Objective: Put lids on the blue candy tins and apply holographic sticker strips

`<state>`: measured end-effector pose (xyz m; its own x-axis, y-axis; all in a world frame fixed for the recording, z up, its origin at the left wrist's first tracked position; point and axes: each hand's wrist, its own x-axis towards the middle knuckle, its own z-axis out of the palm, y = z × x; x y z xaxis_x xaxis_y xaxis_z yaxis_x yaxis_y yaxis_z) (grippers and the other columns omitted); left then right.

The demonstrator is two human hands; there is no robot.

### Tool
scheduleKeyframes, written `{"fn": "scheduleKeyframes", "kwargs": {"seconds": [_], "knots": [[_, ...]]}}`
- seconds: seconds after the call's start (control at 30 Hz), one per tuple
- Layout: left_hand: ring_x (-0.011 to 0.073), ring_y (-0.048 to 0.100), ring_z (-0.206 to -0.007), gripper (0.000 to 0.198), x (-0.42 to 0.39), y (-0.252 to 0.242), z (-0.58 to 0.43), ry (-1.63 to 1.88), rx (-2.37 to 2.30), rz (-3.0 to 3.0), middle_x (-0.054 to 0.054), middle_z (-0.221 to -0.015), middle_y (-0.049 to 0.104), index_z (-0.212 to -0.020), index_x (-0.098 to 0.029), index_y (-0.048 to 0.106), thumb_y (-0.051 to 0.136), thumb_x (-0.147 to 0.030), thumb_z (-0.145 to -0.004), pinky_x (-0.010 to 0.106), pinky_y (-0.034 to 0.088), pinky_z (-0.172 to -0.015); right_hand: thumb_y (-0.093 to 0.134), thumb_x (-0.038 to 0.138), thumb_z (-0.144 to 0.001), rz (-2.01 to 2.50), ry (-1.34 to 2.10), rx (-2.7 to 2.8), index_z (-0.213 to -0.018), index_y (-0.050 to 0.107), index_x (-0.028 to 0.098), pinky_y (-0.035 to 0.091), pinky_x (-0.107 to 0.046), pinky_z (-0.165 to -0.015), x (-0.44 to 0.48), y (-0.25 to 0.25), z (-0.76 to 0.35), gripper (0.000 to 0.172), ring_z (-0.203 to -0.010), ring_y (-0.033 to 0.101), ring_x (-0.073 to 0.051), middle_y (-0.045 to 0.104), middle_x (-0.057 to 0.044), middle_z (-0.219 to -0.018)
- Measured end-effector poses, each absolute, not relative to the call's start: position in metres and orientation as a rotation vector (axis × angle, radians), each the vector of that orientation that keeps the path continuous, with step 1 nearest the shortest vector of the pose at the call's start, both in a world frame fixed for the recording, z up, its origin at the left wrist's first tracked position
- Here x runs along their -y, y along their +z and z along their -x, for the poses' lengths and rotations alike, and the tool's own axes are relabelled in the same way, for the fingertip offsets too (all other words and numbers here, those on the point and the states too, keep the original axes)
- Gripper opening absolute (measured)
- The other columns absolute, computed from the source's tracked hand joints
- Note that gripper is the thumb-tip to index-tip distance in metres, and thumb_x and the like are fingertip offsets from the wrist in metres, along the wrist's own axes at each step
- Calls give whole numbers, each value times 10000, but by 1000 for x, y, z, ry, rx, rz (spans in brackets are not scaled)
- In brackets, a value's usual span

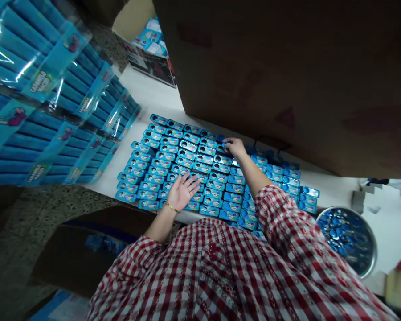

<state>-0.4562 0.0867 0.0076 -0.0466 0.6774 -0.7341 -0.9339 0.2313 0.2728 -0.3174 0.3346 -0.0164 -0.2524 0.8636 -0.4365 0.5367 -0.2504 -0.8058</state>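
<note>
We see a light blue, oblong box top with printed markings (222, 149) in the far part of the close-packed rows of matching boxes (211, 201). It lies just under and to the left of the fingertips of the right hand (234, 147), the nearer of the two; its long axis runs mostly left to right, dipping slightly rightward. The right hand's thumb and fingers draw together there, but we cannot tell whether they grasp a small blue piece. The left hand (182, 191) is palm up, fingers spread and holding nothing, over rows closer to the body. All the rows stand on a white table (153, 96). Farther out, we find a round silver metal bowl (374, 256) of small blue caps (337, 232) at right, clear-wrapped blue packs (47, 84) at left, and a large brown cardboard carton (287, 89) beyond.
</note>
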Motion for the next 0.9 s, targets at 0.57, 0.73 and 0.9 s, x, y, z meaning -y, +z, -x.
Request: {"fn": "scheduleKeyframes", "kwargs": {"seconds": [0.57, 0.73, 0.9], "knots": [[184, 653, -960, 248, -72, 17, 443, 1234, -1021, 249, 87, -1076, 664, -1084, -197, 581, 508, -306, -874, 338, 512, -860, 748, 150, -643, 1740, 752, 2675, -1023, 660, 168, 476, -387, -856, -336, -7, 338, 390, -980, 616, -286, 664, -149, -1044], [165, 663, -915, 179, -66, 13, 440, 1119, -1094, 216, 74, -1009, 686, -976, -185, 625, 508, -261, -864, 312, 522, -831, 452, 304, -879, 1662, 449, 2170, -1230, 535, 205, 421, -366, -953, -263, 21, 160, 373, -1100, 546, -224, 579, -117, -1205], [155, 674, -835, 198, -78, 12, 408, 977, -1186, 170, 69, -920, 706, -917, -171, 636, 445, -209, -883, 285, 544, -755, 471, 382, -847, 2769, 59, 1108, -1333, 412, 75, 372, -411, -1013, -166, 26, -74, 577, -1242, 448, -297, 489, -246, -1285]]}}
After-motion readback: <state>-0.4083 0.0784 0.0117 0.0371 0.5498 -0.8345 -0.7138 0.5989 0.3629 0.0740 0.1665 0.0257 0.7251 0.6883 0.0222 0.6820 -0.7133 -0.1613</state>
